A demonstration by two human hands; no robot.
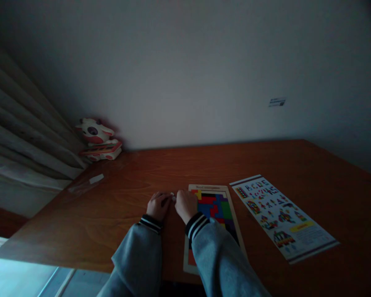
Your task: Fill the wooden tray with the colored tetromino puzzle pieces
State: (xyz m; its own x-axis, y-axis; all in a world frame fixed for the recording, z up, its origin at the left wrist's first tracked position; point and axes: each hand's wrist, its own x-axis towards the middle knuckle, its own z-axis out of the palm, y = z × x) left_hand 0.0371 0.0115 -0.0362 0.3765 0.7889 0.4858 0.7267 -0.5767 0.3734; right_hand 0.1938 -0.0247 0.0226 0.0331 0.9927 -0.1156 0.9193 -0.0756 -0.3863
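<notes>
My left hand (157,205) and my right hand (186,205) meet over the brown table, with fingers closed in a pinch. Between their fingertips shows a small whitish thing (173,196), too small and dim to name. Right beside and partly under my right hand and sleeve lies a block puzzle board (208,188) with a pale frame. Red, blue, green, yellow and purple puzzle pieces (225,209) fill much of its visible area, and dark gaps show between some of them. My right forearm hides the lower middle of the board.
A printed sheet of colourful block patterns (281,218) lies right of the board. At the back left stands a cow-shaped toy (99,138), near a curtain (24,123). A white scrap (96,178) lies on the table (136,173). A wall rises behind.
</notes>
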